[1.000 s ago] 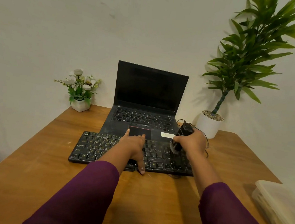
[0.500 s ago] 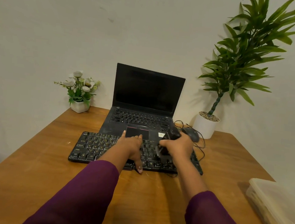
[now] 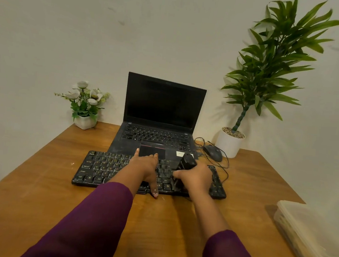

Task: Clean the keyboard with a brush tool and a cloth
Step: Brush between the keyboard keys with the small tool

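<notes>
**Head view: brushing the keys**

The keyboard [image 3: 107, 168] lay flat on the wooden table [image 3: 35, 198], just in front of the laptop [image 3: 162, 107]. The left hand [image 3: 146, 167] lay flat on the middle keys with its fingers straight and spread. It held nothing and looked to be pinning the keyboard down. The right hand [image 3: 196, 177] was curled tight round the black brush tool [image 3: 186, 163], whose low end was down on the keys just right of the middle.

I think the brushing step was in hand and the cloth step was not yet done. No cloth could be seen. It may have been in the plastic box [image 3: 309, 232] on the right, but I could not tell.

The next move would call for short, soft sweeps along the rows. The left hand would need to slide aside so the keys under it got brushed too.
</notes>
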